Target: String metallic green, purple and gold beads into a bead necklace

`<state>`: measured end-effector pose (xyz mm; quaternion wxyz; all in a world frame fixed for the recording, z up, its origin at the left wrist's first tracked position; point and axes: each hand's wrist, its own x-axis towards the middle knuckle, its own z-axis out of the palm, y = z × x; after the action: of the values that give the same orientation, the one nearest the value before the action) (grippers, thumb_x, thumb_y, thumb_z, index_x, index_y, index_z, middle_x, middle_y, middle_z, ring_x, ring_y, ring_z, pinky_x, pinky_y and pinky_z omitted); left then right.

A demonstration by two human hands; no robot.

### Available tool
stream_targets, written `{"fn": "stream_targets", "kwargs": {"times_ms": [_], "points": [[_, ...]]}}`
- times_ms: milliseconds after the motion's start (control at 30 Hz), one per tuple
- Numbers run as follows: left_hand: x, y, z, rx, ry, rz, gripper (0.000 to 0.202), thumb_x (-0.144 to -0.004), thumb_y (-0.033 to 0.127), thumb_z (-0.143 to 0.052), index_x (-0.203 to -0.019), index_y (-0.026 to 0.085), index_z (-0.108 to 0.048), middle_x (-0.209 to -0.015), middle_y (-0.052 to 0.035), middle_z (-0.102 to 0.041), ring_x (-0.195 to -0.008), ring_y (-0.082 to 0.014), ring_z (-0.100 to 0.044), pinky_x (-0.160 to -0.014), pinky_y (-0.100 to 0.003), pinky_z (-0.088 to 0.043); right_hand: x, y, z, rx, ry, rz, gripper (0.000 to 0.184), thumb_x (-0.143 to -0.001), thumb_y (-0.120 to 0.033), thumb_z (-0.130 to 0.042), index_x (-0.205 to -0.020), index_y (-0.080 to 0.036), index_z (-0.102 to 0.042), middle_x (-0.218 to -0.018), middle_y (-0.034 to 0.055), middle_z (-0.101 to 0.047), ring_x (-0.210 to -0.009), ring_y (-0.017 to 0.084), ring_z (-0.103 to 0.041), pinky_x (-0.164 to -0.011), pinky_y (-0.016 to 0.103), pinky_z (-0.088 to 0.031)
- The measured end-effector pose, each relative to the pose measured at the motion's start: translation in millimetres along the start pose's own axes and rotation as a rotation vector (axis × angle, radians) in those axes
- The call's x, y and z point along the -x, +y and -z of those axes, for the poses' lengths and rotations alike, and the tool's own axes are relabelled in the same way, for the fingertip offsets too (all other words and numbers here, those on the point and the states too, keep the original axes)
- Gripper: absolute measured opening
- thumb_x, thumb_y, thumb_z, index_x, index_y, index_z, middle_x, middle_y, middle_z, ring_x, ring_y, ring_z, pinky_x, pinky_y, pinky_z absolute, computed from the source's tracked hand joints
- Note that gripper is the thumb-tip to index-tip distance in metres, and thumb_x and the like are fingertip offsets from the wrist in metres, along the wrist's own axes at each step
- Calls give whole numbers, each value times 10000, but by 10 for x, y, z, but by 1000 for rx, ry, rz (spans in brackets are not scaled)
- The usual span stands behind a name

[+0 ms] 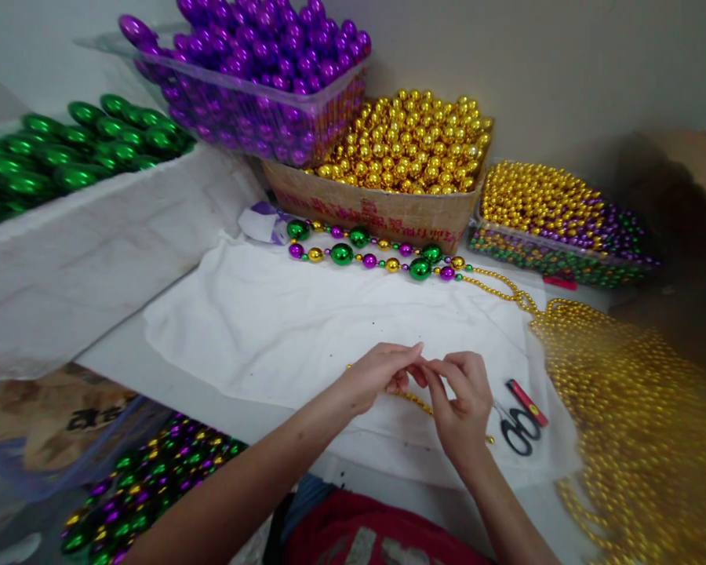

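My left hand (381, 375) and my right hand (462, 396) meet fingertip to fingertip over a white cloth (282, 329). Both pinch a thin strand of small gold beads (415, 401) that trails under the hands and out to the right. A finished necklace of green, purple and gold beads (376, 253) lies at the far edge of the cloth. Black-handled scissors (518, 428) and a small red tool (526, 402) rest just right of my right hand.
A cardboard box of gold balls (409, 145), a clear tub of purple balls (259, 71), a white box of green balls (64, 149) and a tray of bead strands (558, 220) line the back. A gold strand heap (635, 424) fills the right. Mixed necklaces (147, 486) lie lower left.
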<state>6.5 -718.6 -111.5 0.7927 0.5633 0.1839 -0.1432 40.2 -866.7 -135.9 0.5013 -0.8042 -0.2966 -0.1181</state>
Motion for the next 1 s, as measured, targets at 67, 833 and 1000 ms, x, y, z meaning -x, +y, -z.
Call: {"fn": "stream_targets", "kwargs": {"times_ms": [67,833,1000], "points": [[-56,-16,25,76,-9,76,391,-698,498,-666,-713,107,-684,-595,-21,-546,-453,-56,-368,-393,-187,-159,68,-33,-24,87,-37,107,161,-851,-126,-550,-904,-211,-677,-789,42,-520,-775,178,-475,-663,319,-387],[79,30,-54,-951,187,-689,195,-828,183,-538,-934,222,-697,-871,-88,-599,-857,-221,-529,-759,-298,-388,27,119,-187,-939,-119,-646,158,-817,-312,-614,-771,-197,-517,-909,17,-618,-706,124,-596,-523,214,-467],[22,-124,-156,-576,355,-586,119,-821,215,-566,-800,187,-679,-810,-57,-621,-787,-172,-558,-726,-268,-417,28,149,-146,-973,-175,-705,168,-806,-324,-626,-789,-190,-525,-638,-20,-605,-523,103,-573,-488,209,-441]]}}
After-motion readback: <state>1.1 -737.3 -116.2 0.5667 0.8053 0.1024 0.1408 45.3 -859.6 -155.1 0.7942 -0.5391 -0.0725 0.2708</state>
